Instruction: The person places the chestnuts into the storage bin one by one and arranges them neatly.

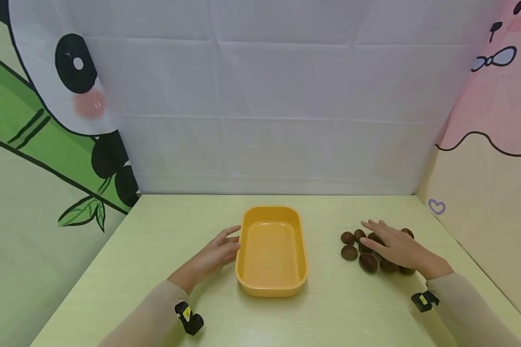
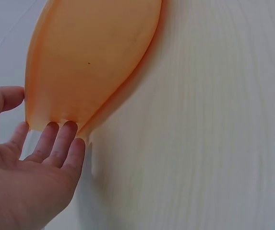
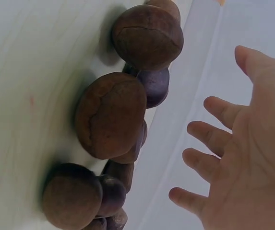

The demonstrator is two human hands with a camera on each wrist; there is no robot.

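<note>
A yellow-orange rectangular tray [image 1: 271,258] with rounded corners stands on the table in the middle of the head view, with nothing in it. At its left side is my left hand [image 1: 214,259]. In the left wrist view its slightly bent fingertips [image 2: 69,129] meet the tray's wall, without gripping it. Several brown chestnuts [image 1: 368,262] lie in a loose cluster to the right of the tray. Over them my right hand [image 1: 397,246] hovers palm down, fingers spread, hiding some. The right wrist view has the chestnuts [image 3: 111,116] apart from the fingers.
The pale wood-grain table [image 1: 199,212] ends at a white sheet [image 1: 282,149] behind. Printed walls with a panda [image 1: 75,62] on the left and a pink figure [image 1: 486,111] on the right flank it. Table surface lies between tray and chestnuts.
</note>
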